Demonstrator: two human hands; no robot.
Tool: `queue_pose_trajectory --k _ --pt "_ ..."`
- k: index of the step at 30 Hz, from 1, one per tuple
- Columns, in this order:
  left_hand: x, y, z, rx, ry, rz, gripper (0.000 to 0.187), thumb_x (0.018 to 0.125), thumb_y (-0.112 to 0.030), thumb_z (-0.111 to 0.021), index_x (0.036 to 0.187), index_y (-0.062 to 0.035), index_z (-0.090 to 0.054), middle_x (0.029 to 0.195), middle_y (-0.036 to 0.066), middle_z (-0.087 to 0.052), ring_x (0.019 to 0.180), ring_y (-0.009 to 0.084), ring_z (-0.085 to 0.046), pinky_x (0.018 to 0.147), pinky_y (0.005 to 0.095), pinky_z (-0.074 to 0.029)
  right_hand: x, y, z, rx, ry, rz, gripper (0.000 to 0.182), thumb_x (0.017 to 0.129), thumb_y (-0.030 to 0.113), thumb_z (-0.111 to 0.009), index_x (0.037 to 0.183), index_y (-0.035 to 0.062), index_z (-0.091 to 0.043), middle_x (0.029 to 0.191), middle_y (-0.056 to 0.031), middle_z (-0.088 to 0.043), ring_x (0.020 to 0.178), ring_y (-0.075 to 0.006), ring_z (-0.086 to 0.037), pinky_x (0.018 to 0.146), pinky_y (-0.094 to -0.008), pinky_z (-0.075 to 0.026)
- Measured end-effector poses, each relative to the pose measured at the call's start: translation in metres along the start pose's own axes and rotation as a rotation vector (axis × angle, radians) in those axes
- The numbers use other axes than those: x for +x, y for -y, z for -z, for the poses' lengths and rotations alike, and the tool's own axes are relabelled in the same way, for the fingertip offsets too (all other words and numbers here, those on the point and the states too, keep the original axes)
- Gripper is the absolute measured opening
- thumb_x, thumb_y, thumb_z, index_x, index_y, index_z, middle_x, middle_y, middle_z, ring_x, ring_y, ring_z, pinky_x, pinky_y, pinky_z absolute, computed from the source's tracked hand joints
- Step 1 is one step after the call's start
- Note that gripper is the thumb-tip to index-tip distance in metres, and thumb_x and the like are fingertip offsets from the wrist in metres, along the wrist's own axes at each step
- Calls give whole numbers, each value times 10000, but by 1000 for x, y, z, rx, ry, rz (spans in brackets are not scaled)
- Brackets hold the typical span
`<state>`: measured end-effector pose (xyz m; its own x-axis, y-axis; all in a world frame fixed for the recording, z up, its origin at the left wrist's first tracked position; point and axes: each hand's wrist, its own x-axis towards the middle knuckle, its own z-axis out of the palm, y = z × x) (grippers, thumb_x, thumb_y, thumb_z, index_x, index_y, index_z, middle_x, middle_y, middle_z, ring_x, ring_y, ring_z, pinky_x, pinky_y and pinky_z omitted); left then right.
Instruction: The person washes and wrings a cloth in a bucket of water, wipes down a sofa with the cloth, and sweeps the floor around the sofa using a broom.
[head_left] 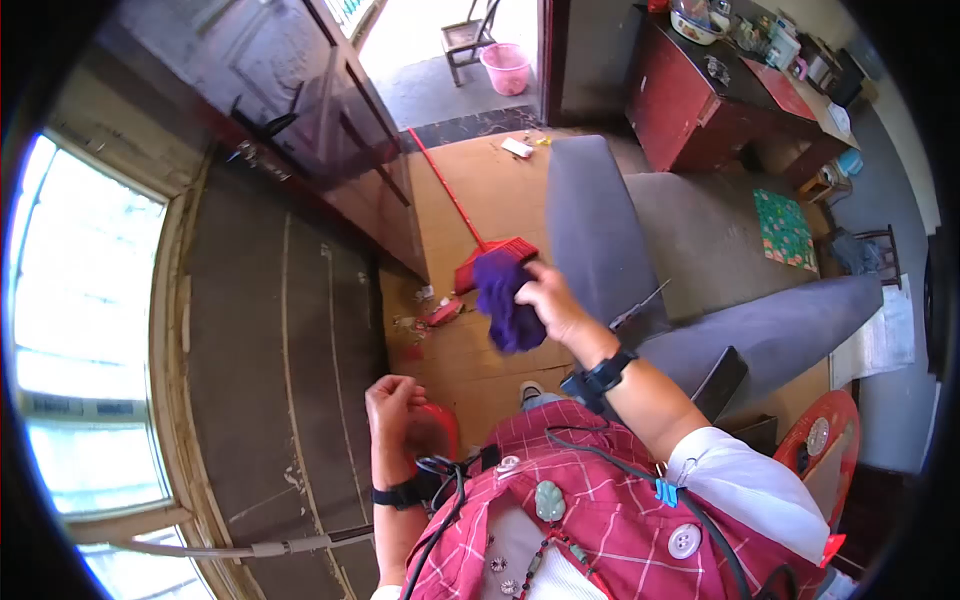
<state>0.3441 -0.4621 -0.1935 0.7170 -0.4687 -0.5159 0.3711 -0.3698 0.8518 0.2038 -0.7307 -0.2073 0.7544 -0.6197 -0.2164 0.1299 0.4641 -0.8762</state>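
A bunched purple cloth (510, 303) hangs from my right hand (552, 300), whose fingers are closed on its right edge. Behind and above the cloth, a red broom (447, 188) lies on the floor, its head partly hidden by the cloth. My left hand (393, 402) is lower left, its fingers curled, in front of a red round container (440, 428) beside my body. Whether anything is inside the curled fingers cannot be made out.
A dark door (300, 110) stands open at the upper left, with a pink bucket (506, 70) outside. Grey sofa sections (600, 220) fill the right side. Red scraps (441, 313) and a white box (517, 147) lie on the floor. A red cabinet (670, 100) stands at the back right.
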Motion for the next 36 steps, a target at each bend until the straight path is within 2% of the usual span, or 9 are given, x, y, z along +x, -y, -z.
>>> queue_pose_trajectory --k 6,8,11,14,18,21,23,27,36 --pt "100 -6 -29 77 -65 82 305 837 -15 -536 1135 35 -496 780 123 -637 576 151 -597 493 252 -497 61 43 118 -415 -436 248 236 682 39 -571 908 -18 -612 812 -41 -640 723 -136 -588 686 -284 -489" --pt "145 0 -34 79 -51 110 387 840 -15 -527 1214 33 -443 828 142 -637 614 155 -604 516 249 -497 87 26 160 -822 -538 257 346 701 153 -590 994 -32 -605 900 -169 -659 838 -259 -635 783 -347 -492" --pt "215 15 -45 58 -72 189 351 804 29 -511 1155 41 -514 840 135 -632 629 165 -600 551 249 -505 113 2 205 -1197 -589 -2 494 717 257 -613 1132 -9 -576 1062 -260 -613 1012 -360 -600 892 -406 -463" --pt "313 67 -40 383 5 143 218 726 38 -523 856 13 -696 757 124 -675 660 229 -653 571 365 -524 125 -21 222 -1231 -720 -159 479 708 287 -638 1128 63 -590 1024 -200 -645 960 -344 -619 841 -417 -485" --pt "423 98 -61 1040 -41 -40 227 729 -100 -547 859 -45 -726 745 129 -688 648 281 -652 614 430 -519 148 -36 233 -1234 -839 -68 332 696 187 -621 1004 64 -621 890 -141 -670 838 -268 -645 733 -378 -495" --pt "518 132 -94 1631 52 -44 289 766 -270 -567 945 -94 -711 1162 124 -581 1182 283 -465 992 430 -357 147 -49 262 -1050 -809 41 237 701 95 -556 924 23 -591 786 -58 -618 753 -152 -574 715 -296 -468" --pt "568 151 -125 1385 -32 -198 373 788 -274 -587 1034 6 -595 1205 148 -524 1153 344 -483 938 444 -420 145 -49 259 -1037 -829 12 225 694 93 -531 898 3 -566 807 -27 -562 798 -120 -517 759 -277 -443" --pt "683 202 -204 1199 130 149 453 754 -245 -632 1085 41 -517 1143 286 -550 1101 403 -530 892 457 -462 113 -57 284 -1014 -821 32 314 686 87 -517 985 -7 -531 938 -37 -528 906 -138 -506 851 -282 -412" --pt "828 363 -296 942 7 305 413 737 -273 -678 1040 1 -617 1063 238 -625 1019 364 -604 873 433 -490 36 -33 298 -899 -1104 -146 362 783 107 -498 1129 -1 -493 1023 -51 -540 899 -137 -515 851 -299 -423"
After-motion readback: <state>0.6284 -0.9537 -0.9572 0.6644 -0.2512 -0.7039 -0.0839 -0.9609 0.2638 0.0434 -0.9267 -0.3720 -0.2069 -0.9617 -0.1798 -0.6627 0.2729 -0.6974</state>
